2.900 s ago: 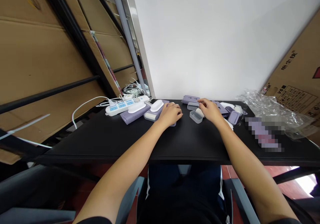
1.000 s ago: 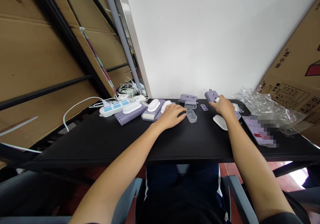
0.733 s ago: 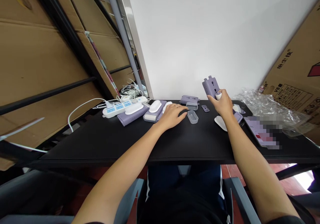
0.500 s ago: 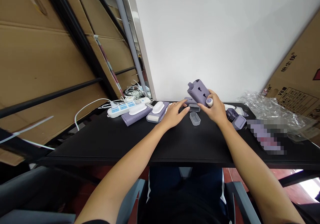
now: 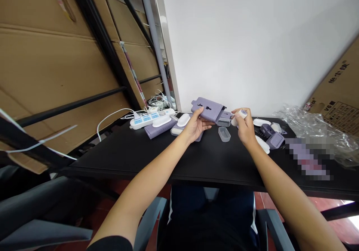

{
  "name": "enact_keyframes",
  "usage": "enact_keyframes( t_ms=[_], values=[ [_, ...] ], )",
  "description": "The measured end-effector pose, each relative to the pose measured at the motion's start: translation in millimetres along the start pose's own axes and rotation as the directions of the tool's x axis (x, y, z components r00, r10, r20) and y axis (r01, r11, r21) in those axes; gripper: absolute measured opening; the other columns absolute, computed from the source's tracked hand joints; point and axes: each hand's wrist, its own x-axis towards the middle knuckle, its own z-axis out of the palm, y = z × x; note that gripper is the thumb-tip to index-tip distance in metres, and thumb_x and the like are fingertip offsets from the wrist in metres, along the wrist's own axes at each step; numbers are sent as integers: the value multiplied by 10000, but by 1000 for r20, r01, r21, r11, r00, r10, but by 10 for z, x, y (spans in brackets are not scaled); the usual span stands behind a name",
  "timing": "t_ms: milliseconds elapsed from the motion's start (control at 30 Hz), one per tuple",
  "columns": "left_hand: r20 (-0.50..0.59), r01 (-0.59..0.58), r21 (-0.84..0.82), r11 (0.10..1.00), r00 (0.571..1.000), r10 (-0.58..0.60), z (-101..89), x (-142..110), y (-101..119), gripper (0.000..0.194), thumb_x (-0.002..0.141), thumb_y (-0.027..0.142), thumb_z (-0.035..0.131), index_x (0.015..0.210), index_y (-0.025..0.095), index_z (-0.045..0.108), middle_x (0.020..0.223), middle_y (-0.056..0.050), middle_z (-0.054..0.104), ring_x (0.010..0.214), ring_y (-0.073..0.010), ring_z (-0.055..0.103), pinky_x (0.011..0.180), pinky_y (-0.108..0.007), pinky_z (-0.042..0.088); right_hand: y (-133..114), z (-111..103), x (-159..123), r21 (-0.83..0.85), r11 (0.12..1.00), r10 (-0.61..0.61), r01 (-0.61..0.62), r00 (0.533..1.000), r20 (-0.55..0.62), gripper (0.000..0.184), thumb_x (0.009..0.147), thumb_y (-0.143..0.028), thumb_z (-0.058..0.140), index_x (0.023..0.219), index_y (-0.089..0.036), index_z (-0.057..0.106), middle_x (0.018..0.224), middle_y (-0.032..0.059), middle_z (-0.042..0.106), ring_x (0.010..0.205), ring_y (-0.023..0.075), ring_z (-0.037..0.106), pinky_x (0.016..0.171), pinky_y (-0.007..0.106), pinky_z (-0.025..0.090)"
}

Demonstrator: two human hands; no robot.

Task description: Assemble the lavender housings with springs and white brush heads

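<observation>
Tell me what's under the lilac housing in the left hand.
A clear plastic tray shows beneath the end of the lilac housing, partly covered. The housing and the left hand hide whatever lies directly below them.

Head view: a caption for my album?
Left hand holds a lilac plastic casing, right hand a small white part, over a black table.

Blurred: a pixelated patch [image 5: 306, 158] on the right of the tabletop [image 5: 157, 157] hides whatever lies there.
Left hand: my left hand [image 5: 196, 124] covers the near edge of the purple casing [image 5: 209, 109].
Right hand: my right hand [image 5: 244, 127] wraps most of the small white piece [image 5: 239, 116], so I can't tell its full shape.
Far side: the casing partly hides a clear plastic box [image 5: 223, 122].
Right edge: the frame cuts off the cardboard carton [image 5: 336, 83] and the plastic wrap [image 5: 314, 127]; the carton's small print is too small to read.
</observation>
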Motion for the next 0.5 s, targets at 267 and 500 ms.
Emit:
enact_keyframes(
  t_ms=[267,500],
  values=[
    [-19,-36,61,997,999,38,-30,29,-30,386,962,493,637,1009,115,698,791,-87,769,640,-181,756,535,-220,550,-5,167,22,345,789,450,-509,860,241,608,804,-847,626,836,-249,520,599,-50,495,494,119,458,457,257,393],
    [-2,-45,152,987,999,46,1,10,-71,394,932,486,691,972,94,687,765,-121,775,654,-203,769,569,-235,593,0,257,-18,404,675,521,-617,787,331,629,765,-845,683,818,-231,555,596,-31,543,490,106,490,446,230,411]
  ],
)
